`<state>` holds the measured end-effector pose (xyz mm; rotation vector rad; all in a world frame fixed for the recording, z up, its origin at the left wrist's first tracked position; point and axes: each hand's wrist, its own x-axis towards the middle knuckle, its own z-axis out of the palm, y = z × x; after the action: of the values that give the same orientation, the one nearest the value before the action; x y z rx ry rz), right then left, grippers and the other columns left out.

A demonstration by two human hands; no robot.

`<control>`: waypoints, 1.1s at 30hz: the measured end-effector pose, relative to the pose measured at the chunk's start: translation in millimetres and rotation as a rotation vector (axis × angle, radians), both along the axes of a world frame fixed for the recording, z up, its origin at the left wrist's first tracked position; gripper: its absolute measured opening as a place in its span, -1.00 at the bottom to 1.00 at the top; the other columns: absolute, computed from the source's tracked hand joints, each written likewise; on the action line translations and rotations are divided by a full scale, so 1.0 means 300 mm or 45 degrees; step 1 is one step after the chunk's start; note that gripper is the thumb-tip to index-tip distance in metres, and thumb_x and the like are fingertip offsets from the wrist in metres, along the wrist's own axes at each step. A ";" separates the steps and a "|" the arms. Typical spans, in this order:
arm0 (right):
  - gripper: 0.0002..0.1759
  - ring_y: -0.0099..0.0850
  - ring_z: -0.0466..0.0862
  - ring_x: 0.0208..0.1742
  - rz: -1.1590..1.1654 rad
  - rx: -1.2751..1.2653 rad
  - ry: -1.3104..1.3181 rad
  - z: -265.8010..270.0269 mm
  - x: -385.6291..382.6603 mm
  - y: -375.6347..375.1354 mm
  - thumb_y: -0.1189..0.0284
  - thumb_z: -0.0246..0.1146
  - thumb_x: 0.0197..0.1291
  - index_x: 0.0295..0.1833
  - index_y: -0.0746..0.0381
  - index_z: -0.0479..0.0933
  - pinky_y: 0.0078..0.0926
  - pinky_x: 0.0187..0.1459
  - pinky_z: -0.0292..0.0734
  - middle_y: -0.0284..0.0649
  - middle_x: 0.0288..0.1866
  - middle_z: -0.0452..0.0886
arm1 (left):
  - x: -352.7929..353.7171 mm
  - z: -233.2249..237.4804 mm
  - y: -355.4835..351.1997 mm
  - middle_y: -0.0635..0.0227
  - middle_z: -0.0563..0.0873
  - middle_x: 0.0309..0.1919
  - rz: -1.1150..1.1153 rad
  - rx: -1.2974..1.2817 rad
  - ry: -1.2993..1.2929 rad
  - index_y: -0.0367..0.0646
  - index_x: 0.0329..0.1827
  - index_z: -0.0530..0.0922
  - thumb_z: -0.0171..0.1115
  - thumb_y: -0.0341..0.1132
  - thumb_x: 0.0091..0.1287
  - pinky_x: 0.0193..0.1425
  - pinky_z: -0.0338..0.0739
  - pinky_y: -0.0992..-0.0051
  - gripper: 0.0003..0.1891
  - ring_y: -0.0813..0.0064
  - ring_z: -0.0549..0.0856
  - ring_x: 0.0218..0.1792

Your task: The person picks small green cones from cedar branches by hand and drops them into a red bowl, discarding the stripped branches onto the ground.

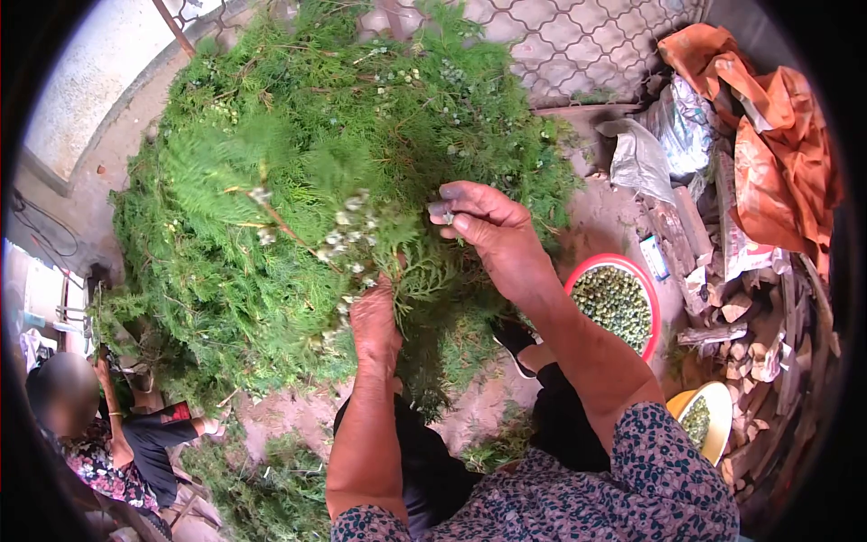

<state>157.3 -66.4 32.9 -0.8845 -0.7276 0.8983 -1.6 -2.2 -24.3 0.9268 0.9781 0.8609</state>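
Observation:
My left hand (372, 316) is closed around the stem of a leafy evergreen branch (280, 221) that bears clusters of pale seed cones (348, 237). The branch is partly blurred and leans up to the left over a big heap of green cuttings (433, 108). To the right of the branch and apart from it, my right hand (492, 221) has thumb and fingers pinched together. A small pale-green seed cone (449, 218) shows between those fingertips, which look dark and stained.
Right of my knees stand a red-rimmed basin (657, 318) of picked cones and a yellow basin (720, 417) with more. Split firewood (745, 361) and orange sacking (786, 154) line the right side. Another person (99, 434) sits at lower left. Wire fencing (587, 45) is behind the heap.

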 end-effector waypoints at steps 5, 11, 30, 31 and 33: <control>-0.65 -0.46 0.60 -0.12 0.048 -0.054 0.191 -0.044 0.020 0.005 0.69 0.13 0.12 0.06 0.30 0.46 -0.56 -0.08 0.50 -0.25 -0.14 0.60 | 0.020 0.113 -0.019 0.55 0.60 -0.34 0.006 -0.116 -0.133 -0.05 -0.15 0.55 0.39 -0.31 0.08 -0.48 0.36 0.62 -0.72 0.67 0.52 -0.42; -0.64 -0.51 0.59 -0.12 -0.064 -0.051 -0.109 -0.061 -0.014 0.026 0.75 0.15 0.06 0.01 0.32 0.50 -0.57 -0.02 0.48 -0.29 -0.13 0.59 | 0.051 0.074 -0.001 0.54 0.59 -0.36 -0.113 -0.187 -0.260 -0.01 -0.12 0.47 0.47 -0.34 -0.07 -0.62 0.32 0.63 -0.57 0.64 0.55 -0.44; -0.79 -0.41 0.58 -0.11 0.124 0.046 0.647 -0.089 0.061 0.024 0.61 0.08 0.17 -0.06 0.28 0.47 -0.46 -0.13 0.49 -0.24 -0.15 0.58 | 0.051 0.058 -0.010 0.44 0.69 -0.40 -0.095 -0.158 -0.330 -0.10 -0.22 0.56 0.38 -0.29 0.07 -0.57 0.26 0.61 -0.76 0.65 0.54 -0.55; -0.84 -0.51 0.58 -0.24 0.026 0.022 0.660 -0.022 0.045 0.020 0.64 0.06 0.16 -0.13 0.29 0.45 -0.61 -0.33 0.46 -0.29 -0.29 0.55 | 0.059 0.057 -0.011 0.39 0.69 -0.34 -0.072 -0.094 -0.265 -0.11 -0.17 0.54 0.29 -0.31 0.15 -0.58 0.29 0.61 -0.79 0.61 0.56 -0.51; -0.83 -0.53 0.57 -0.27 0.035 0.020 0.467 0.030 0.022 0.004 0.64 0.05 0.16 -0.13 0.29 0.45 -0.63 -0.37 0.44 -0.30 -0.32 0.54 | 0.059 0.033 -0.011 0.38 0.68 -0.30 -0.065 0.019 -0.148 -0.14 -0.08 0.51 0.22 -0.29 0.23 -0.50 0.37 0.58 -0.76 0.59 0.60 -0.36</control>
<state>164.0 -65.2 41.9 -0.6712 -0.4290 1.0430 16.0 -5.7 -14.4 0.9006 0.8455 0.8703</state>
